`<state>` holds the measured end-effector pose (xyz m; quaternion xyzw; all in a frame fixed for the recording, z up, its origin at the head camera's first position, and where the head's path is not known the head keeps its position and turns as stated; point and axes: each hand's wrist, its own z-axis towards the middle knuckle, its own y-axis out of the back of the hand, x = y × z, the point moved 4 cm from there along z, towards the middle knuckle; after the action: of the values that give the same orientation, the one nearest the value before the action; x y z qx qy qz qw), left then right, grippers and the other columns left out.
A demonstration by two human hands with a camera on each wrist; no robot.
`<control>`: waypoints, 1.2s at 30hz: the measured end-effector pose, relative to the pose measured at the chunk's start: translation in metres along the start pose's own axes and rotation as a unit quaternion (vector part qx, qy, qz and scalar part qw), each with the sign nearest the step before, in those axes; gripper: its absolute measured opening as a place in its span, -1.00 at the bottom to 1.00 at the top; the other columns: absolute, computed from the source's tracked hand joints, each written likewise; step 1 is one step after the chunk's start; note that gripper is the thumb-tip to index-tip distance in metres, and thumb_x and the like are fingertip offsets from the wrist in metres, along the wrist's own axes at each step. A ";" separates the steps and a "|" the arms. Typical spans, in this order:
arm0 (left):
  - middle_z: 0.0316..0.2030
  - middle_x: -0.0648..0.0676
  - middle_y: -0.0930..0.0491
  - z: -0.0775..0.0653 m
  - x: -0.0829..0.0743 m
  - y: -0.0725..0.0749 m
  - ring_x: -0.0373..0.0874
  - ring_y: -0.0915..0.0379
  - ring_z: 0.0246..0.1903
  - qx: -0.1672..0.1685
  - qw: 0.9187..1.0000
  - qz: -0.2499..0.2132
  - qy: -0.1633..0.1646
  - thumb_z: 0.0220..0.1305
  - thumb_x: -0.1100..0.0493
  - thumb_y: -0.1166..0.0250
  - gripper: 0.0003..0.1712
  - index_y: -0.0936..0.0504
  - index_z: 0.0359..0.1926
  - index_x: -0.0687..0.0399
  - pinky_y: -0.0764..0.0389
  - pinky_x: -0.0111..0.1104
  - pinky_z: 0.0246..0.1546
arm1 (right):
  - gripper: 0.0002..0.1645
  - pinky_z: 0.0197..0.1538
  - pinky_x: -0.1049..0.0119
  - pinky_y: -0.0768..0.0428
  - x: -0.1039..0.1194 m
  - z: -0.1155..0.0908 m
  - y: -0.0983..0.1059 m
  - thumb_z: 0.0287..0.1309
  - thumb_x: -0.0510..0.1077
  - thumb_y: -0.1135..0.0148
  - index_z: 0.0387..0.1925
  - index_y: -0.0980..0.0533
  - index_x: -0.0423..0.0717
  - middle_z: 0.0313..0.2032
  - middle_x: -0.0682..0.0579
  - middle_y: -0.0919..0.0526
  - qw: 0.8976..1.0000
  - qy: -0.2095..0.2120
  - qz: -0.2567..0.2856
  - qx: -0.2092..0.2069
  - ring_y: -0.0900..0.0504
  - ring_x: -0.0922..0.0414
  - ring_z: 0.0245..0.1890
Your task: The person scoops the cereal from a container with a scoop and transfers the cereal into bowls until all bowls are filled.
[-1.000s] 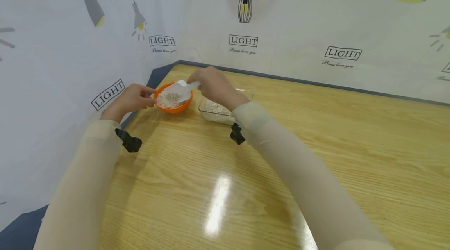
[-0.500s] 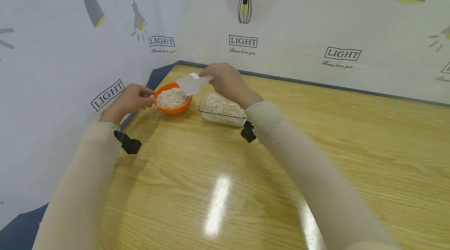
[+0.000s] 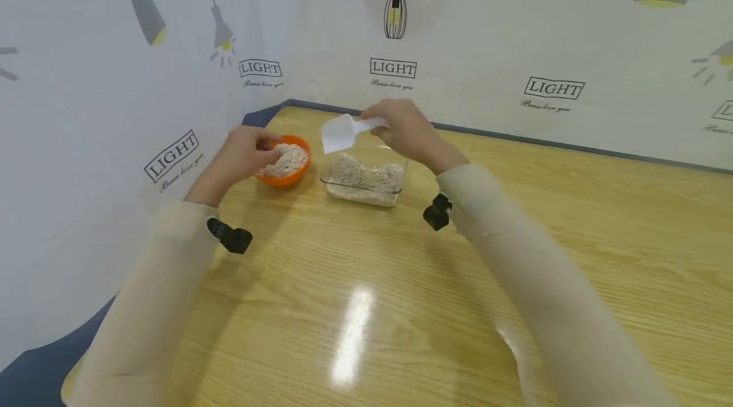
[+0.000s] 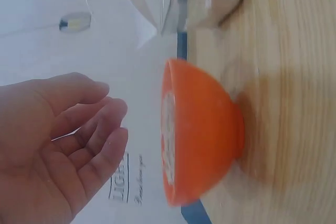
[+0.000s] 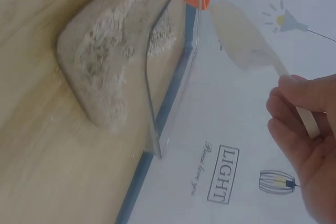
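My right hand [image 3: 405, 130] grips the handle of a white plastic scoop [image 3: 339, 133], held above a clear glass container [image 3: 362, 198] of pale oat-like flakes. In the right wrist view the fingers and thumb close round the scoop's handle [image 5: 308, 121]. My left hand [image 4: 68, 140] holds nothing, its fingers loosely bent, apart from the orange bowl [image 4: 202, 135] in the left wrist view. From the head view this hand hides part of the bowl's left rim. Pale flakes [image 3: 291, 159] fill the bowl almost to its rim.
The glass container stands just right of the bowl on a wooden table [image 3: 286, 305]. A white printed sheet [image 3: 469, 44] hangs behind the table's far edge and along its left side. Each wrist carries a black camera [image 3: 231, 238].
The scoop has emptied over the bowl and moved right with my right hand, above the glass container. My left hand has let go of the bowl's rim and moved slightly right and up.
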<state>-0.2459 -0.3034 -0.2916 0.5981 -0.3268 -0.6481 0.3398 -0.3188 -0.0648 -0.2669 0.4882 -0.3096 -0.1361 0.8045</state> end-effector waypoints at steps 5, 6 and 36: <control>-0.23 0.26 -0.57 0.007 -0.018 -0.020 0.04 -0.46 -0.30 0.032 0.999 -0.003 -0.028 0.23 0.24 -0.16 -0.63 -0.54 0.03 0.33 -0.47 -0.19 -0.25 | -0.68 0.07 0.17 -0.42 -0.008 -0.009 0.007 0.12 -0.32 -0.20 -0.05 -0.56 -0.25 -0.06 -0.14 -0.59 0.999 -0.004 -0.007 0.032 -0.50 -0.02 0.00; -0.22 0.26 -0.57 0.008 -0.020 -0.025 0.05 -0.47 -0.28 0.037 0.999 -0.001 -0.035 0.22 0.24 -0.16 -0.63 -0.54 0.03 0.33 -0.47 -0.17 -0.22 | -0.68 0.06 0.17 -0.43 -0.010 -0.011 0.007 0.12 -0.33 -0.20 -0.05 -0.56 -0.26 -0.06 -0.15 -0.59 0.999 -0.004 -0.008 0.038 -0.50 -0.03 0.00; -0.13 0.28 -0.55 0.015 -0.027 -0.059 0.03 -0.47 -0.22 0.075 0.995 -0.019 -0.062 0.21 0.33 -0.12 -0.59 -0.48 0.08 0.40 -0.48 -0.19 -0.20 | -0.75 -0.11 0.13 -0.53 -0.034 -0.016 -0.015 0.11 -0.37 -0.10 -0.18 -0.60 -0.35 -0.20 -0.22 -0.63 0.989 -0.018 -0.038 0.144 -0.59 -0.06 -0.20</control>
<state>-0.2628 -0.2478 -0.3241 0.5869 -0.3836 -0.6638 0.2603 -0.3335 -0.0434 -0.2979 0.6078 -0.3216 -0.1291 0.7145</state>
